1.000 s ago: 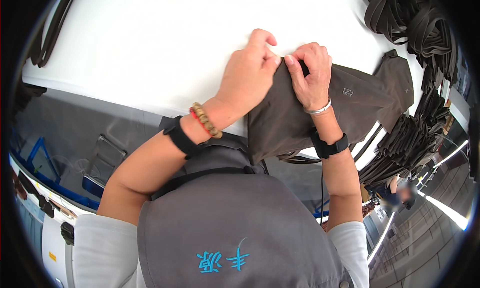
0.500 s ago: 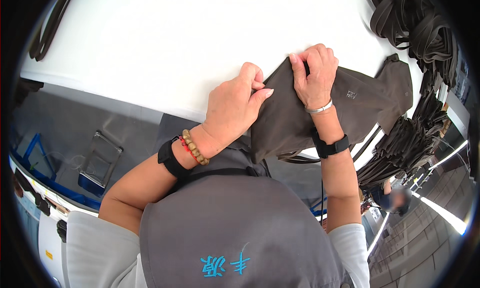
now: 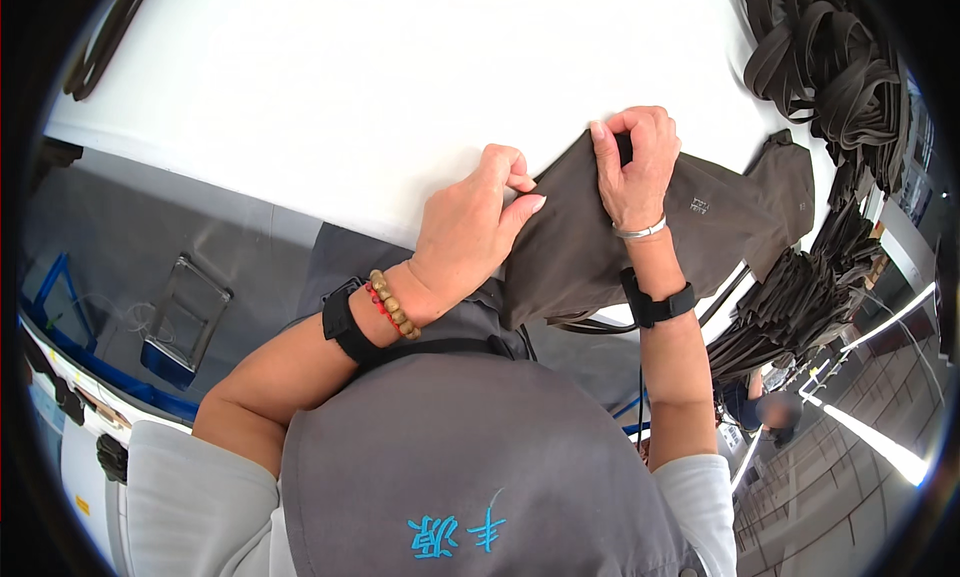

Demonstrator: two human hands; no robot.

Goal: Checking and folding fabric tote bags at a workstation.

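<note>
A dark brown piece of cloth [image 3: 562,239], perhaps part of a garment, lies partly on the white table and hangs over its near edge. Small pale printed marks show on its right part. My left hand [image 3: 462,222] pinches the cloth's left edge between thumb and curled fingers. At the upper edge my right hand [image 3: 640,172] grips a fold, its thumb against the bent fingers. The cloth stretches between both hands and runs on to the right, bunched at its far end.
The white table [image 3: 380,67] spreads ahead. Coiled dark straps [image 3: 850,72] and a stack of dark strips [image 3: 790,302] lie along the right side. Another dark strap [image 3: 105,42] is at the far left. A metal-framed stool [image 3: 190,317] stands below left. A person [image 3: 765,407] is in the background.
Both hands keep their hold on the cloth. The whole view has shifted slightly, and the hands with the cloth's upper edge appear a little lower.
</note>
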